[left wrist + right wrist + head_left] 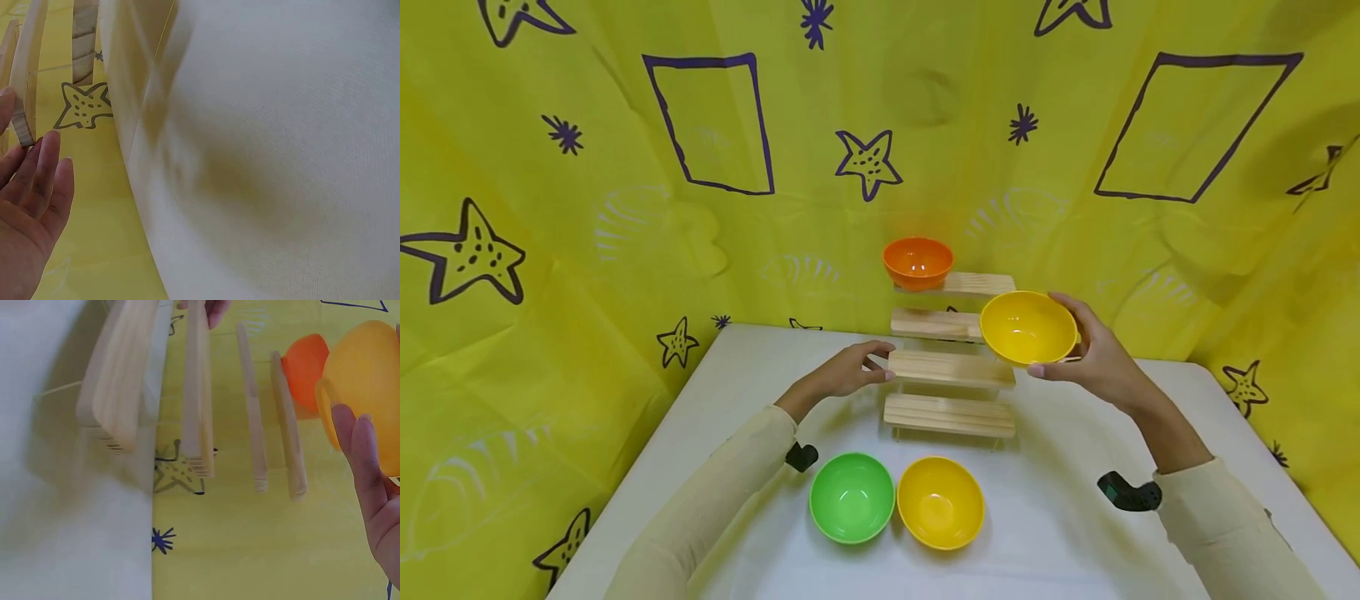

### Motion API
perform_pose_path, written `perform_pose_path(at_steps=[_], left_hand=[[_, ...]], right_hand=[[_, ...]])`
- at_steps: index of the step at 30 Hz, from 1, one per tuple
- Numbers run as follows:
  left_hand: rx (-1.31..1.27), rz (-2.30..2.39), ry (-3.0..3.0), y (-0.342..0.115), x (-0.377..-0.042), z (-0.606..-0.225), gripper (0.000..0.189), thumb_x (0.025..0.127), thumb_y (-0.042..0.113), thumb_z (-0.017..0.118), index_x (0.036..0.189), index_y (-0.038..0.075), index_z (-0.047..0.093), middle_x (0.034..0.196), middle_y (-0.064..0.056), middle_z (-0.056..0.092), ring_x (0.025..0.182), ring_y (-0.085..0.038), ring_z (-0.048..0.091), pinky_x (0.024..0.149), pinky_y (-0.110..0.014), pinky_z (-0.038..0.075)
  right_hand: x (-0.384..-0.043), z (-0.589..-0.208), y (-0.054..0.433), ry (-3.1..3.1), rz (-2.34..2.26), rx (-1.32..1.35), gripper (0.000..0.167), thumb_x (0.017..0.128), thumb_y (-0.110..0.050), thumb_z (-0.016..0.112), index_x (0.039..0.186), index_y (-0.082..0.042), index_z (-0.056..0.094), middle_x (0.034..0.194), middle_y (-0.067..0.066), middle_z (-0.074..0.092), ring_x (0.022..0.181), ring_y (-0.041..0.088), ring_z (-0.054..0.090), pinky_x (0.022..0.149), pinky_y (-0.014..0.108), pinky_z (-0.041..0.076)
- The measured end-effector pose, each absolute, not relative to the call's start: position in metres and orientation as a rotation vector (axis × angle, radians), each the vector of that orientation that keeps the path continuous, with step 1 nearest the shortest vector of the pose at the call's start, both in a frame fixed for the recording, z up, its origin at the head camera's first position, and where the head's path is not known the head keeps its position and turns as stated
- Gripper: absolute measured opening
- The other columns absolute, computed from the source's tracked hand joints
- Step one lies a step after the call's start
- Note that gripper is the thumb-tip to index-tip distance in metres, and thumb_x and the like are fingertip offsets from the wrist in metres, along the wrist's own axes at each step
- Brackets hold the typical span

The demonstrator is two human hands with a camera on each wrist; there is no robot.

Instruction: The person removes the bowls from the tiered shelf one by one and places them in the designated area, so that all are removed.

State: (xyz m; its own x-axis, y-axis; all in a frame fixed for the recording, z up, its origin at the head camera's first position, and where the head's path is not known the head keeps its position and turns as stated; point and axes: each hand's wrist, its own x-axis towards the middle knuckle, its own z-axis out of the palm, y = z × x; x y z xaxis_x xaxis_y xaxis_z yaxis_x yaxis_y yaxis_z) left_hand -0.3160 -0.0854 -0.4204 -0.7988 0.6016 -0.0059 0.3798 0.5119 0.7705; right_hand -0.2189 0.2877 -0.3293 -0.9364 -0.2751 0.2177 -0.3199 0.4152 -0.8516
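Held bowl: the glossy yellow round plastic-looking bowl (pixel 1027 327) is in the air at the right end of the stand, mouth up and tipped towards the wearer; contact with the slats is hard to confirm.
Right hand: the right hand (pixel 1097 358) grips that bowl by its right side, thumb low at the near side.
Bowl risk: a one-sided grip on a smooth wall could let it roll or slip and drop onto the slats.
Left hand: the left hand (pixel 850 369) pinches the left end of the second slat from the bottom, thumb and fingers narrow around it.
Stand: the pale wooden four-step stand (pixel 951 367) looks light; a sideways pull or a knock from the bowl could shift or tip it.
Orange bowl: the shiny orange round bowl (pixel 917 262) sits on the top slat's left end, so a jolt could topple it.
Bowls in front: the bright green round bowl (pixel 852 498) and the second, deeper-yellow round bowl (pixel 940 502) stand side by side on the white-covered table (pixel 1045 500), where a falling bowl could strike them.
Backdrop: the yellow sheet (pixel 955 217) bears drawn starfish and frames, no words.
Labels: no brand or writing is readable anywhere.
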Motion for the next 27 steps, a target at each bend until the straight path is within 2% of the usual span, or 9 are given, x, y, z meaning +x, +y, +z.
perform_pose_path(at_steps=[9,17,27], left_hand=[[0.827,1.155,2.480,-0.085,-0.315,-0.420,0.056,0.100,0.026,0.065,0.149,0.009,0.046,0.145,-0.015,0.052,0.122,-0.029,0.061,0.092,-0.037,0.055],[0.823,1.147,2.491,-0.085,-0.316,-0.420,0.056,0.100,0.026,0.065,0.150,0.009,0.045,0.146,-0.015,0.052,0.122,-0.029,0.061,0.093,-0.038,0.055],[0.830,1.147,2.482,-0.086,-0.316,-0.419,0.057,0.100,0.026,0.065,0.149,0.007,0.045,0.146,-0.015,0.052,0.122,-0.029,0.061,0.094,-0.038,0.054]], right_hand=[[-0.197,-0.350,0.296,-2.595,1.594,0.577,0.100,0.083,0.001,0.079,0.159,-0.010,0.015,0.146,0.012,0.033,0.100,0.009,0.062,0.078,0.024,0.059],[-0.180,-0.364,0.300,-2.588,1.571,0.607,0.099,0.080,0.002,0.080,0.158,-0.011,0.019,0.139,0.000,0.038,0.103,0.005,0.061,0.078,0.025,0.059],[-0.164,-0.378,0.303,-2.557,1.650,0.679,0.099,0.079,0.007,0.079,0.157,-0.011,0.021,0.137,-0.009,0.041,0.107,0.003,0.059,0.077,0.028,0.061]])
